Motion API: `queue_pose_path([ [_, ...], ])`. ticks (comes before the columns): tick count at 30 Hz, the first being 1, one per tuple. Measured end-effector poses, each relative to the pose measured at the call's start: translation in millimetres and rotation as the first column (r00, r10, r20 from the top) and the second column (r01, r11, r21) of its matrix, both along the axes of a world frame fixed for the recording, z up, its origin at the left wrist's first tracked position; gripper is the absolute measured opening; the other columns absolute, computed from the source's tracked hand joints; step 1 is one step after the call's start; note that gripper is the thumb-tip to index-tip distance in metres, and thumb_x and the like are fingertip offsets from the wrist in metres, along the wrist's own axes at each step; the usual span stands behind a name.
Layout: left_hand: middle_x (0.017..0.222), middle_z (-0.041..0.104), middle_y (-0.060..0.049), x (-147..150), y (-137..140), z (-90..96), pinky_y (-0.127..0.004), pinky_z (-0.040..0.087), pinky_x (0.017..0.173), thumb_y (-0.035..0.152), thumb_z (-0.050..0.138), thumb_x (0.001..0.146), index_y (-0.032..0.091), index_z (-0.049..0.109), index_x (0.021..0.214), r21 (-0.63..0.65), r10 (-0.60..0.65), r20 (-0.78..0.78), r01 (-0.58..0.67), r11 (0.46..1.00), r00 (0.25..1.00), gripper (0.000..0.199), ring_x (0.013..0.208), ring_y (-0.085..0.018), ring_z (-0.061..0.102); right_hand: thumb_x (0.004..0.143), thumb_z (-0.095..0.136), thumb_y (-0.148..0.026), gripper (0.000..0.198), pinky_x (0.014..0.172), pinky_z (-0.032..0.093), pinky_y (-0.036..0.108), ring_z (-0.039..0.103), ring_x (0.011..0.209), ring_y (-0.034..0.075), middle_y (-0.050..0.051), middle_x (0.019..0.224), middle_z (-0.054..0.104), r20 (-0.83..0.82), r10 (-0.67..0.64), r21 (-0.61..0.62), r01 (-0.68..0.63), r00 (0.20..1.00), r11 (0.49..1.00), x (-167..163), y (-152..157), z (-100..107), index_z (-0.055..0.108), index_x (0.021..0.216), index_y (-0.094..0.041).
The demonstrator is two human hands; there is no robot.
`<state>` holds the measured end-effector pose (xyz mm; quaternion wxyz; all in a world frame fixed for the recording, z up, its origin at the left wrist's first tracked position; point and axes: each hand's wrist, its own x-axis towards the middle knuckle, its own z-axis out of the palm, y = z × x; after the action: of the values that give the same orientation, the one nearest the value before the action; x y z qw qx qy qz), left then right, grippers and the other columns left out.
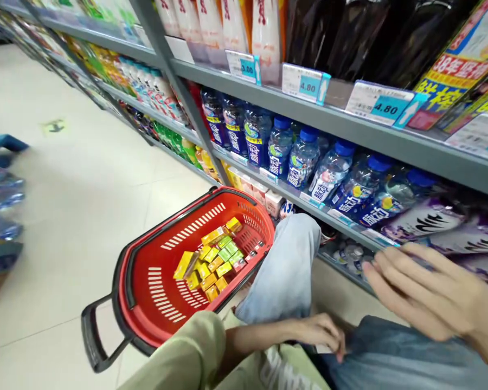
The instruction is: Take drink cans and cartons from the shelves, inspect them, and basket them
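Observation:
My left hand [321, 331] lies low over my lap, between my bent knees, with its fingers curled. A small pale patch shows under its fingers, and I cannot make out what it is. My right hand [427, 292] is held up in front of the lower shelf, its fingers stretched out and slightly blurred, with nothing in it. Beyond it lie bottles with purple-and-white labels [423, 219]. To my left, a red shopping basket [146, 319] stands on the floor, with several small yellow, orange and green boxes [211, 265] inside.
Blue-capped drink bottles [303, 157] line the lower shelf, above a bottom level with pink cartons [260, 192]. Price tags [307, 84] run along the grey shelf edge [228, 81]. Packs of water bottles [2, 200] sit at far left on the pale tiled floor [93, 189].

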<state>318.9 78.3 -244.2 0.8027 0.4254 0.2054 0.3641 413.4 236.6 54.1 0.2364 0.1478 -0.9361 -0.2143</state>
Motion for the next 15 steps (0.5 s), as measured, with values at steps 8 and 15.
queue_pose_path([
  [8,0.075,0.065,-0.002,-62.3,-39.2,30.9,-0.025,0.037,0.062,0.01,0.066,0.06,0.019,0.034,0.061,-0.126,0.147,-0.074,-0.156,0.98,0.986,0.034,0.068,-0.013,0.056,0.077,0.06,0.001,0.026,0.07,0.055,0.035,0.067,0.07,0.022,0.003,0.072,0.07,-0.36,-0.301,-0.471,0.106,0.883,0.876,32.0,68.2,-136.3,0.066,0.091,-0.021],
  [15,0.077,0.058,-0.003,-150.8,-27.7,79.9,-0.028,0.044,0.063,0.032,0.063,0.068,0.018,0.054,0.082,-0.372,0.579,0.042,-0.526,0.765,0.814,0.022,0.072,-0.017,0.058,0.095,0.049,-0.014,0.021,0.076,0.054,0.033,0.072,0.088,0.023,0.008,0.087,0.075,0.351,-0.275,-0.54,0.434,0.895,0.722,1.8,16.7,-224.3,0.069,0.1,-0.016],
])
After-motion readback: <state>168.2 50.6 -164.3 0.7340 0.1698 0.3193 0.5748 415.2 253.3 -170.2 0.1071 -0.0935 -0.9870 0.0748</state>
